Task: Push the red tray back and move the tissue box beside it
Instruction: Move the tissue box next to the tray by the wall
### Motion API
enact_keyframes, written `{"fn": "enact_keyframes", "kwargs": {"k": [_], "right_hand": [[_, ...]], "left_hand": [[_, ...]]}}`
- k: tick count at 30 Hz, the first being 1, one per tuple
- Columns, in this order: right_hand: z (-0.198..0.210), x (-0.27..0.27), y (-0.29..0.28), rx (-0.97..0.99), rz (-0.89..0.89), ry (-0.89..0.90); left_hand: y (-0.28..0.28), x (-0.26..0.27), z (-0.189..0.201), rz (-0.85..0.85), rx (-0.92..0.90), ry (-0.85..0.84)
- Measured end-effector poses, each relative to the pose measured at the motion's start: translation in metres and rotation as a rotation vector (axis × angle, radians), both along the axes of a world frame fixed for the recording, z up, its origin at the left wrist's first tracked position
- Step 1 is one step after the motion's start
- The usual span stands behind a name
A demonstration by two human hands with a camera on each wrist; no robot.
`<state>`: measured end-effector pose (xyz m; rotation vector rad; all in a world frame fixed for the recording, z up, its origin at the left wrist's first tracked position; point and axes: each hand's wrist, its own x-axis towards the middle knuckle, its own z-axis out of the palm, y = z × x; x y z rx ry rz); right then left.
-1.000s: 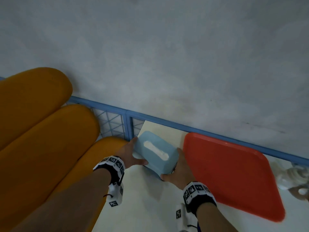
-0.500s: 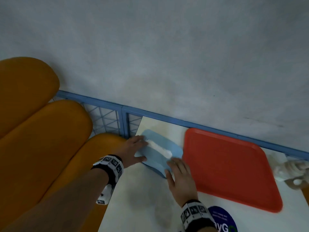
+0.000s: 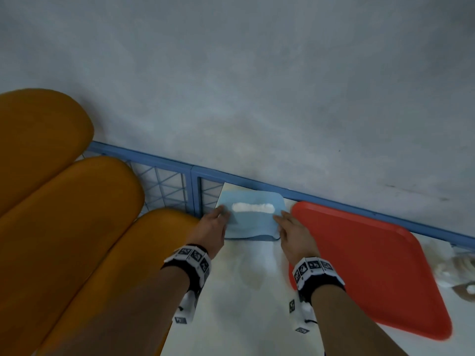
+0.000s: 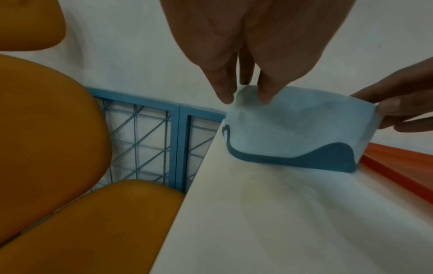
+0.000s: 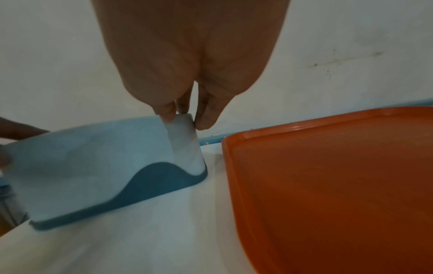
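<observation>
A light blue tissue box point(image 3: 253, 219) with a white tissue slot stands on the white table point(image 3: 244, 304) at its back left corner, close to the blue rail. My left hand point(image 3: 222, 214) pinches the box's left end, and in the left wrist view the left hand point(image 4: 246, 96) has thumb and fingers on the top corner of the tissue box point(image 4: 293, 126). My right hand point(image 3: 281, 218) pinches the right end; the right hand point(image 5: 185, 120) has its thumb on the front face of the tissue box point(image 5: 98, 166). The red tray point(image 3: 372, 265) lies flat just right of the box, a narrow gap between them.
Orange chair backs point(image 3: 64, 227) crowd the left side, below the table's left edge. A blue rail with wire mesh point(image 3: 164, 186) runs along the back against a grey-white wall. A white and brown object point(image 3: 460, 273) sits at the right edge past the tray.
The box has turned from a diagonal to square with the rail and sits further back. Both hands shifted from its top to its two ends.
</observation>
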<state>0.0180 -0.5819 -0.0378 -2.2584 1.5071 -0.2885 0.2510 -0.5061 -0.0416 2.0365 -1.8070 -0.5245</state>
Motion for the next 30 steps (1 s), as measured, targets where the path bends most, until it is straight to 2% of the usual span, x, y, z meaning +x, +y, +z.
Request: {"fn": "enact_keyframes", "kwargs": {"k": [6,12,18,24,30], "right_hand": [[-0.004,0.016,-0.022,-0.031,-0.063,0.012],[-0.008,0.019,-0.028,-0.042,-0.1,-0.02],[-0.011,0.033,-0.022,-0.078,-0.117,-0.033],[-0.002,0.029,-0.044,-0.057,-0.086,0.014],[-0.003,0.022,-0.053,-0.062,0.011,0.036]], "left_hand": [[-0.056,0.014,-0.002,-0.036,0.103,-0.078],[-0.077,0.019,-0.004,-0.051,0.112,-0.107],[-0.095,0.031,0.01,-0.084,0.155,-0.18],[-0.091,0.024,0.003,-0.096,0.118,-0.123],[-0.087,0.017,0.001,-0.168,-0.055,-0.15]]}}
